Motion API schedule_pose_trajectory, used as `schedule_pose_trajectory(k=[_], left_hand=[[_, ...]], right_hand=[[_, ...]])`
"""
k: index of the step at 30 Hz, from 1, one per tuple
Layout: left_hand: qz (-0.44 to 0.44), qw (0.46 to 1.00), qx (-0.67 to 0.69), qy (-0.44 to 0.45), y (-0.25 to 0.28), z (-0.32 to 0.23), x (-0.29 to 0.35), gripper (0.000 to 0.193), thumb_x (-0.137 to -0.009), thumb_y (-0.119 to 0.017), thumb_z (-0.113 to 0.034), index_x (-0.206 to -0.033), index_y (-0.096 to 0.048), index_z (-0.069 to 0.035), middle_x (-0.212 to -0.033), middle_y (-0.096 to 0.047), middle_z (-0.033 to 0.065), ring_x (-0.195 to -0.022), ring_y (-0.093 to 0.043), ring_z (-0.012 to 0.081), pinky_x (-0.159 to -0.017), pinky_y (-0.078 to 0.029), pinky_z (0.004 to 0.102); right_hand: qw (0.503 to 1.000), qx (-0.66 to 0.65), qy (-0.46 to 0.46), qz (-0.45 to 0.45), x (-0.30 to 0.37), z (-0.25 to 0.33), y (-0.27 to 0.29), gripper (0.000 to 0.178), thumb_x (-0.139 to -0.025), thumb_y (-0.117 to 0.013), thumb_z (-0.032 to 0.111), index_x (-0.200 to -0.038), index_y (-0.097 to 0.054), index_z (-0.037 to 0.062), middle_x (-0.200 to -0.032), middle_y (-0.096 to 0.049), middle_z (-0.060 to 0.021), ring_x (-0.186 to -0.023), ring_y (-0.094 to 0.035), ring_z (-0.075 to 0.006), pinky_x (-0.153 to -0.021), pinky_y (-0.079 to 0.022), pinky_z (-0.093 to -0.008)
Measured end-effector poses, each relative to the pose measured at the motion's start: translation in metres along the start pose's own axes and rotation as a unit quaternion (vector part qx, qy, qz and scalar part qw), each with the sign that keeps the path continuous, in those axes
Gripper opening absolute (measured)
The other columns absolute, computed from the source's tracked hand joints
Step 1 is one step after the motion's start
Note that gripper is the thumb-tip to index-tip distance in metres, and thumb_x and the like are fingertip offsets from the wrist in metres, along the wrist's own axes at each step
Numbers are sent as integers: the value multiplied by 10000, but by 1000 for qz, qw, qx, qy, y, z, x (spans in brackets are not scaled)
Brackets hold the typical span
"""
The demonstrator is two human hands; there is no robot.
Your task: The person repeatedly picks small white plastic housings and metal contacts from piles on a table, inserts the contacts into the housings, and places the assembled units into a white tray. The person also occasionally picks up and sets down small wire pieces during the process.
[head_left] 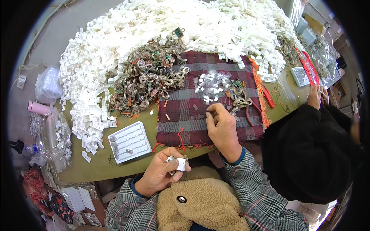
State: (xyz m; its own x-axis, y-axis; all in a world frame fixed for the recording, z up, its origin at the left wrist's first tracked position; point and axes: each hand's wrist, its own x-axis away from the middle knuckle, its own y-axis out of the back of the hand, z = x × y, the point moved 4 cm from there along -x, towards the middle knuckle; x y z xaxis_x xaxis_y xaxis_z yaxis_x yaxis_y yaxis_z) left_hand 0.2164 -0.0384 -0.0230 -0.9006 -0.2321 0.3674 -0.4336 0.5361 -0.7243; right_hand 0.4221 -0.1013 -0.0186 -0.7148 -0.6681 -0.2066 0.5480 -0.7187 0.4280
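White plastic clip (179, 163) sat pinched in our left hand (163, 171) near the bench (92, 165) edge; our right hand (221, 129), fingers curled, picked among clear pieces (210, 84) on the plaid cloth (181, 119). Seemingly fitting came next, needing careful alignment.

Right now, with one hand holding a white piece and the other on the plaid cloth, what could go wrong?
1. The left hand pinches the small white clip off the table edge, above the lap; a slip would likely drop it there.
2. The right hand works beside loose clear plastic bits on the plaid cloth; a sweep could scatter them.
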Motion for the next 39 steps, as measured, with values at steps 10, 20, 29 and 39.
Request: schedule_pose_trajectory(k=[10,20,29,39], left_hand=[[0,1000,23,-1,-2,-2,-1,254,-933,-688,-233,-1032,-568,-31,-922,-707,228,-541,-612,163,-449,-469,256],[-5,995,81,-61,-4,-6,21,95,-974,-615,-84,-1046,-590,-27,-959,-703,237,-605,-630,160,-494,-494,256],[-44,972,139,-185,30,-14,77,207,-1001,-580,-117,-1188,-592,-29,-1048,-692,170,-757,-675,148,-631,-574,255],[-24,935,185,-301,67,-17,151,197,-1016,-556,-129,-1167,-589,-6,-975,-684,123,-746,-668,142,-637,-572,255]], right_hand=[[993,58,102,9,-9,14,-9,74,-877,-649,-2,-949,-638,-13,-857,-565,-160,-738,-613,-353,-649,-498,-415],[959,239,146,47,-30,15,-35,57,-869,-642,74,-881,-603,33,-911,-572,-162,-726,-630,-393,-634,-523,-474],[920,-220,42,322,56,108,-56,46,-956,-579,-28,-988,-607,-45,-851,-643,-44,-750,-647,-100,-647,-525,-228],[894,-198,210,344,108,170,-128,84,-887,-615,-90,-959,-620,-47,-1029,-622,-127,-872,-623,-163,-774,-524,-275]])
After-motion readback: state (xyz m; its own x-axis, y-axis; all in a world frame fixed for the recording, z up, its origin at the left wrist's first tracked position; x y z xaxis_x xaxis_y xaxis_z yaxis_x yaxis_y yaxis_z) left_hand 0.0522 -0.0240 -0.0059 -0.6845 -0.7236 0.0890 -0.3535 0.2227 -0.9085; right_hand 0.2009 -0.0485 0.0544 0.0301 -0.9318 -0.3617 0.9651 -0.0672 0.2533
